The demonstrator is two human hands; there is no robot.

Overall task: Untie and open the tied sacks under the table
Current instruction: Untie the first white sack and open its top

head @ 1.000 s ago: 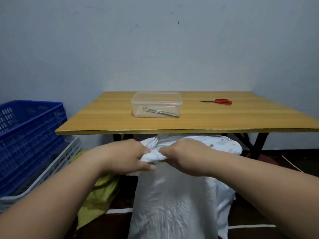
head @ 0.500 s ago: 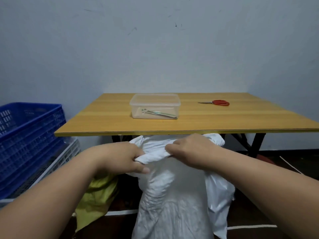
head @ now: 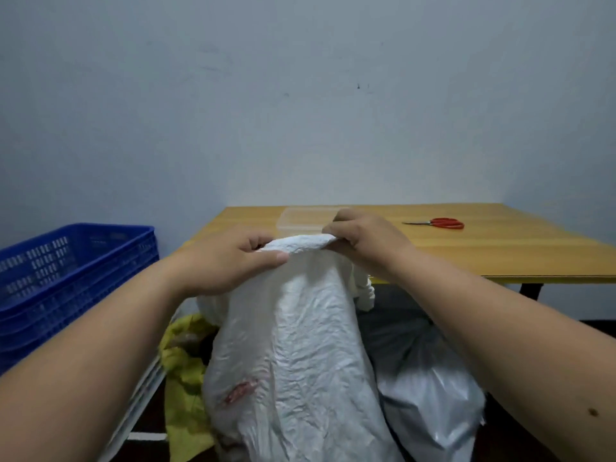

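Two hands work the same bunched neck: our left hand (head: 230,261) pinches the gathered top of the white sack (head: 293,355) between thumb and curled fingers, and our right hand (head: 363,241) grips the other end of that twisted roll just beside it. The sack stands at six o'clock from the table (head: 500,248), its neck lifted level with the tabletop edge, with a grey sack (head: 426,378) at its four o'clock and a yellow sack (head: 186,361) at its eight o'clock.

We judge the step to be loosening the tie on this first sack; whether the knot has come free is hidden inside the fingers. Next we would need to pull the two ends apart and spread the mouth.

Compared with half a second ago, we have raised the neck from below the table edge to above it, and the view has tipped upward. The scissors (head: 440,223) and blue crate (head: 73,278) have stayed put.
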